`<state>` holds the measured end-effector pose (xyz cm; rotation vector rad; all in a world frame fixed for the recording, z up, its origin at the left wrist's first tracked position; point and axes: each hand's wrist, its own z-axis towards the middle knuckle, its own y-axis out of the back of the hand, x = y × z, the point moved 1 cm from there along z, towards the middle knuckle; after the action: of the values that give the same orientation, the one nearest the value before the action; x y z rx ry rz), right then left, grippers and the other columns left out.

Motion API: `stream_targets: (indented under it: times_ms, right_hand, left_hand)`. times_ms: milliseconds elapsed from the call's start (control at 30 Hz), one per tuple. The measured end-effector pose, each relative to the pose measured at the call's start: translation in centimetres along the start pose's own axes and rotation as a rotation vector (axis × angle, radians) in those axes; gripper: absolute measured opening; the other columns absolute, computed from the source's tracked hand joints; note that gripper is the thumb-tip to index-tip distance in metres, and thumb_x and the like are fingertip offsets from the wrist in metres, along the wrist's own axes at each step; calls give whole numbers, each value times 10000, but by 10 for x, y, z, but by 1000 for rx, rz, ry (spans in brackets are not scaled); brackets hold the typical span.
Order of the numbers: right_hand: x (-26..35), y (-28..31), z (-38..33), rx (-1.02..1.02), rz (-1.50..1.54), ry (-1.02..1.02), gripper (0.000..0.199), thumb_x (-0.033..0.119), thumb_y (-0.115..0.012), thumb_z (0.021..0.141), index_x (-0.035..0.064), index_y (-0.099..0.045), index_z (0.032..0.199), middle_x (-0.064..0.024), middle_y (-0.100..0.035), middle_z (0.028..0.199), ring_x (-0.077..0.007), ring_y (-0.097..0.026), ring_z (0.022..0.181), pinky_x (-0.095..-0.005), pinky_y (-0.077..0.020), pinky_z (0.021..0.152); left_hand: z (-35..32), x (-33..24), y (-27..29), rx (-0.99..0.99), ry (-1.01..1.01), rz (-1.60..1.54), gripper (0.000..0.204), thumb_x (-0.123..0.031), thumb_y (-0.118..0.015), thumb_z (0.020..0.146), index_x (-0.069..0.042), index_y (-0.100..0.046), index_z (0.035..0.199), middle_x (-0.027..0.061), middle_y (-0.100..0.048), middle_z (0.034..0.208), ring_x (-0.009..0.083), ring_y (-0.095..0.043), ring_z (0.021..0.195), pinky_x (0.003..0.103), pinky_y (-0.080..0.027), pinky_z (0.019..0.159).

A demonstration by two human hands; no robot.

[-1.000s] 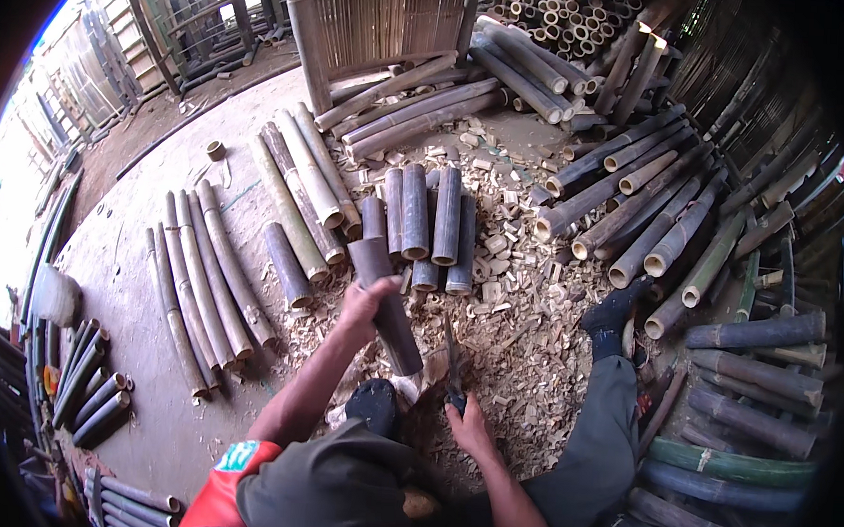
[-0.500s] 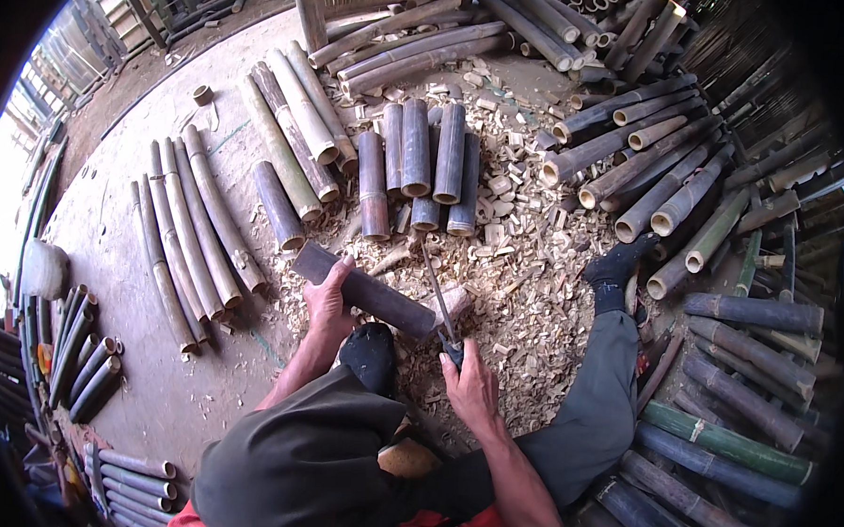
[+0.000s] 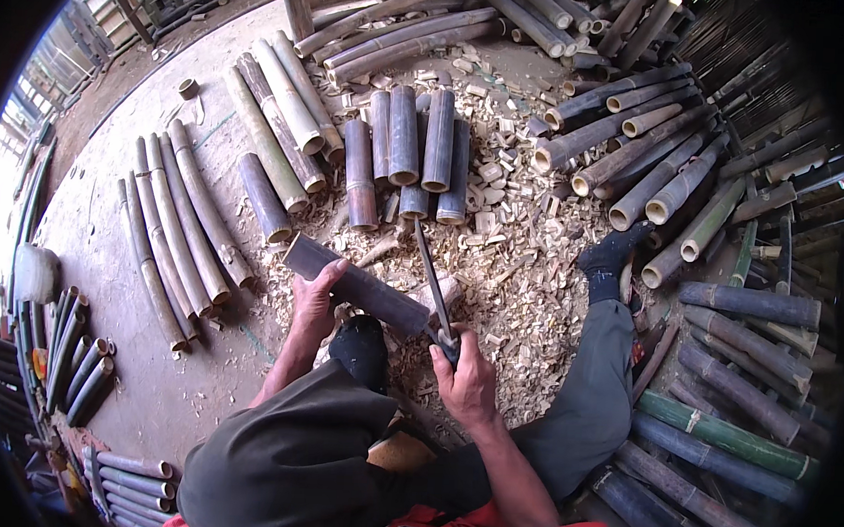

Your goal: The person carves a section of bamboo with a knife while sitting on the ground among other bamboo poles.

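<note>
My left hand is closed around a short, dark bamboo section, which slants down to the right above the chips. In my closed right hand is a long-bladed knife with a dark handle. Its blade points up and away, close to the bamboo's right end; whether they touch I cannot tell. A pale wooden block lies behind the blade, partly hidden by it. Just beyond, several short dark bamboo sections lie grouped together, and another single section rests left of them.
Wood chips cover the ground around my dark-covered feet. Long bamboo poles lie at the left, with stacked bamboo pieces at the far right. More poles, one green, lie beside my right leg. A grey stone sits far left.
The knife has turned slightly in my right hand, so its blade looks broader and its tip sits a little higher. My left hand keeps its hold; the whole view has shifted slightly.
</note>
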<state>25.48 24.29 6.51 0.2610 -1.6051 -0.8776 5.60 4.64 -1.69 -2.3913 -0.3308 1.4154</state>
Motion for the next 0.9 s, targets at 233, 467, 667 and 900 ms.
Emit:
stream_targets:
  times_ms: [233, 467, 667, 900]
  right_hand:
    - [-63, -18, -5, 235, -244, -215, 340, 349, -595, 1070, 36, -501, 1163, -261, -715, 815, -477, -733, 812, -586, -561, 678]
    - [-24, -16, -3, -7, 20, 10, 330, 322, -627, 1057, 39, -513, 1183, -242, -727, 884, -464, -730, 767, -529, -588, 633]
    - [-19, -5, 0, 260, -191, -146, 339, 347, -600, 1066, 39, -473, 1131, -246, -711, 856, -489, -717, 754, -578, -570, 636]
    - [-55, -28, 2, 251, -263, -185, 352, 326, -622, 1055, 33, -472, 1179, -279, -714, 876, -495, -715, 741, -587, -563, 616]
  left_hand:
    - [-4, 0, -14, -17, -15, -119, 487, -172, -885, 859, -11, -581, 1203, 83, -681, 984, 227, -705, 884, 403, -614, 766]
    - [-10, -8, -15, -83, -38, -94, 349, -130, -862, 885, 31, -650, 1111, 116, -714, 983, 228, -726, 856, 395, -625, 771]
    - [-9, -4, 1, -25, -46, -66, 389, -138, -877, 866, 41, -659, 1134, 123, -732, 999, 237, -741, 851, 401, -633, 745]
    - [-11, -14, -10, 8, -16, 44, 430, -208, -884, 868, 32, -648, 1135, 124, -731, 1004, 238, -745, 871, 434, -648, 739]
